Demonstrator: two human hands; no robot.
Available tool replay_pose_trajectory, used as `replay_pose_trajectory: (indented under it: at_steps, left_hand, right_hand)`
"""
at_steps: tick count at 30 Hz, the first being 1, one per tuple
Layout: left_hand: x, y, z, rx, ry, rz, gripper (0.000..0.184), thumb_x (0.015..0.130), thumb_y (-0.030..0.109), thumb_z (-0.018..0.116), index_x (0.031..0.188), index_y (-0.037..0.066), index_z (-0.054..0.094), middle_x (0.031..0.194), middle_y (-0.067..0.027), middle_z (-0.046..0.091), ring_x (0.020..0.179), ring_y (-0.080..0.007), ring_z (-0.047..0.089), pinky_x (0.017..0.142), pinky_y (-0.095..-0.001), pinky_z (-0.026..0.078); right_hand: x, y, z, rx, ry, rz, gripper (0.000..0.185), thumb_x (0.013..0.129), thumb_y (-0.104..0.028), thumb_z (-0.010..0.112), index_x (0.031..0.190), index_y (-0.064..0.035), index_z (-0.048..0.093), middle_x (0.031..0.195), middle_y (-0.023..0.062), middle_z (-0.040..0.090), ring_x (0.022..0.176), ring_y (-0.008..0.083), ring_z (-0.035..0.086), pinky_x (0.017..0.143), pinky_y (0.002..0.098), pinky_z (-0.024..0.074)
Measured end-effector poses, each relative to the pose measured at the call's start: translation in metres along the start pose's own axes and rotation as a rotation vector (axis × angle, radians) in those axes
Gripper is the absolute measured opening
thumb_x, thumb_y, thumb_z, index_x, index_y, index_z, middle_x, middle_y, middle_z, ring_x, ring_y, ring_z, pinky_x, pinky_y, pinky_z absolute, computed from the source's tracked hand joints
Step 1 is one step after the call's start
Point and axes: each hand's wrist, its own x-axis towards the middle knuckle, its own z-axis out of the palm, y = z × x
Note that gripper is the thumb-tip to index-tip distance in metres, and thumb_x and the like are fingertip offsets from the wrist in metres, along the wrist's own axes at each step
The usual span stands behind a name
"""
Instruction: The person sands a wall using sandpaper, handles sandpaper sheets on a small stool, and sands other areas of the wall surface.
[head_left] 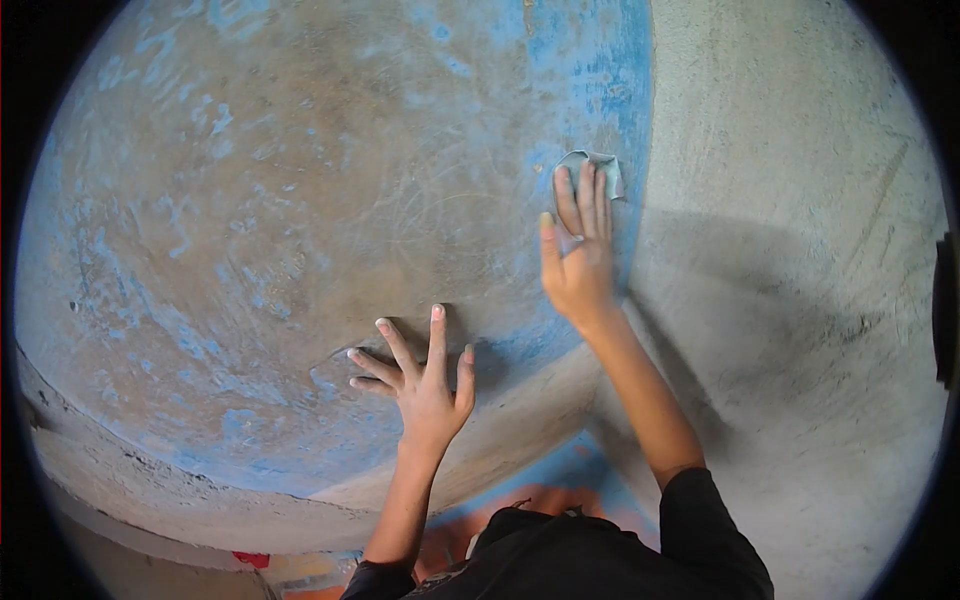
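My right hand [582, 250] presses a folded piece of grey-green sheet [606, 172], which looks like sandpaper, flat against a worn blue surface [630, 90] near its right edge. The sheet's top and right corners stick out past my fingertips, and part of it shows by the thumb. Lower and to the left, my left hand [425, 380] rests on the same surface with its fingers spread and nothing in them. Around both hands the blue paint is patchy over grey-brown plaster.
A bare grey wall [790, 150] meets the blue surface along its right edge. Below runs a rough pale ledge [200, 505]. A small red item [251, 559] lies at the bottom left, and a dark object [943, 310] stands at the far right.
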Motion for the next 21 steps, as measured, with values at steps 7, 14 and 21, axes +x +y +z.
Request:
replay_pose_trajectory:
  at_steps: [7, 14, 21]
  left_hand:
    - [-0.006, 0.014, 0.013, 0.077, -0.024, 0.042, 0.057, 0.091, 0.040, 0.059, 0.146, 0.029, 0.045, 0.161, -0.0230, -0.002, 0.139, -0.0543, -0.023, 0.100, -0.0699, -0.021]
    - [-0.013, 0.006, 0.001, 0.144, -0.050, 0.067, 0.059, 0.091, 0.038, 0.060, 0.146, 0.025, 0.044, 0.161, -0.0209, 0.010, 0.144, -0.0511, -0.009, 0.109, -0.0654, -0.010]
    - [-0.032, -0.022, -0.013, 0.153, -0.067, 0.038, 0.058, 0.091, 0.035, 0.061, 0.145, 0.023, 0.047, 0.159, -0.0224, 0.016, 0.145, -0.0505, -0.002, 0.111, -0.0641, -0.004]
  right_hand:
    - [-0.027, 0.014, -0.006, 0.013, -0.247, -0.167, 0.078, 0.075, -0.022, 0.068, 0.148, -0.0246, 0.039, 0.152, 0.0139, 0.037, 0.140, 0.0386, 0.033, 0.114, 0.0537, 0.0233]
    - [-0.100, 0.013, 0.000, 0.145, -0.687, -0.247, 0.056, 0.095, -0.027, 0.053, 0.148, -0.0164, 0.039, 0.154, 0.0207, 0.031, 0.140, 0.0491, 0.026, 0.111, 0.0605, 0.0214]
    - [-0.164, -0.033, 0.021, 0.234, -0.644, -0.253, 0.056, 0.093, -0.018, 0.052, 0.147, -0.0134, 0.041, 0.154, 0.0213, 0.029, 0.142, 0.0422, 0.027, 0.113, 0.0560, 0.0219]
